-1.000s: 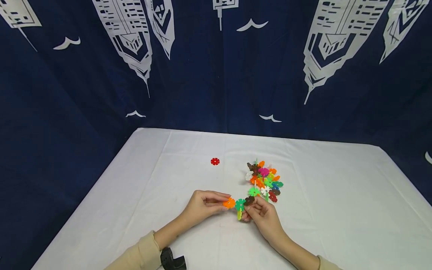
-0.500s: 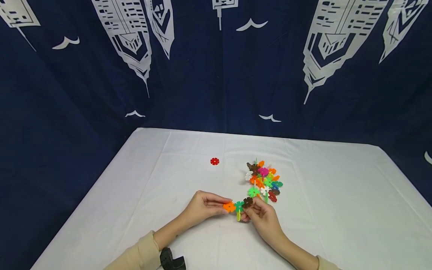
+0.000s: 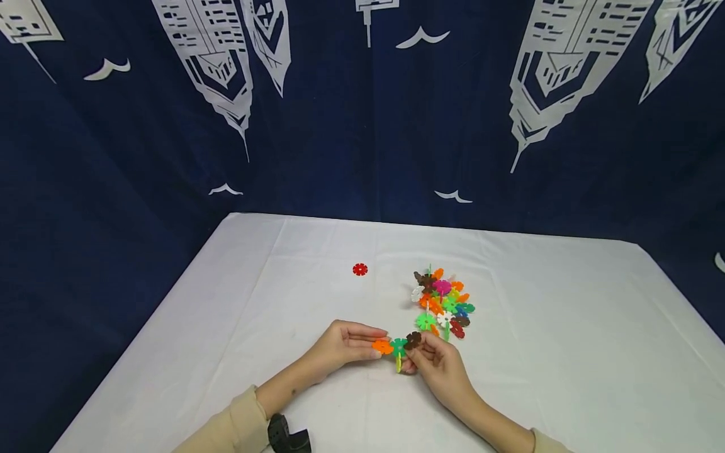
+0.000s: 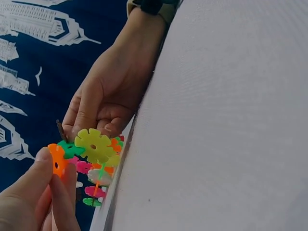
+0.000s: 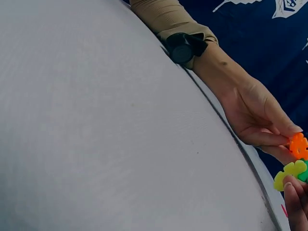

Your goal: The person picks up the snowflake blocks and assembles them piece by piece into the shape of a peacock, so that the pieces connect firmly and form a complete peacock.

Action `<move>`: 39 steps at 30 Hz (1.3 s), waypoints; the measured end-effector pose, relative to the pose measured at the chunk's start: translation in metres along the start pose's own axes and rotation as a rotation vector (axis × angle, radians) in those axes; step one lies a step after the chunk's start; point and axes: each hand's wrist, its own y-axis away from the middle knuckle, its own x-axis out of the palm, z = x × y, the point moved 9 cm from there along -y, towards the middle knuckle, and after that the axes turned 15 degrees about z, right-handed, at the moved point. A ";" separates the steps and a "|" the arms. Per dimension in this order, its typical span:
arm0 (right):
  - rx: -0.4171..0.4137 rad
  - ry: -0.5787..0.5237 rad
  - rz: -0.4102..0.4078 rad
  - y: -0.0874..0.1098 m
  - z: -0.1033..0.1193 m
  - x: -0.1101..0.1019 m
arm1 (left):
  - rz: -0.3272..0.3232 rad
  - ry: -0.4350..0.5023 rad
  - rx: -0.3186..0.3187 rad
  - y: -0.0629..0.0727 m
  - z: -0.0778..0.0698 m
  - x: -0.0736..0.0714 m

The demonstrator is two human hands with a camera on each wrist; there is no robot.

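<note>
Between the two hands is a small joined chain of flower-shaped plastic interlocking discs. My left hand pinches the orange disc at its left end between thumb and fingers. In the middle sits a green disc, with a yellow disc slotted into it and pointing down in the head view. A dark brown disc forms the right end. My right hand holds the chain at that end, thumb by the green and brown discs. In the right wrist view the thumb overlaps the yellow disc.
Behind my right hand stands a cluster of many-coloured joined discs. One red disc lies alone farther back on the white tablecloth. A dark blue printed curtain hangs behind the table.
The orange end of the chain has dipped slightly and tilted, and the chain has shifted a little left. Both hands keep their hold; the cluster and red disc stay put.
</note>
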 end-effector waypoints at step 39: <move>-0.072 0.132 -0.085 0.002 0.009 -0.003 | 0.035 -0.030 0.086 -0.004 -0.005 0.009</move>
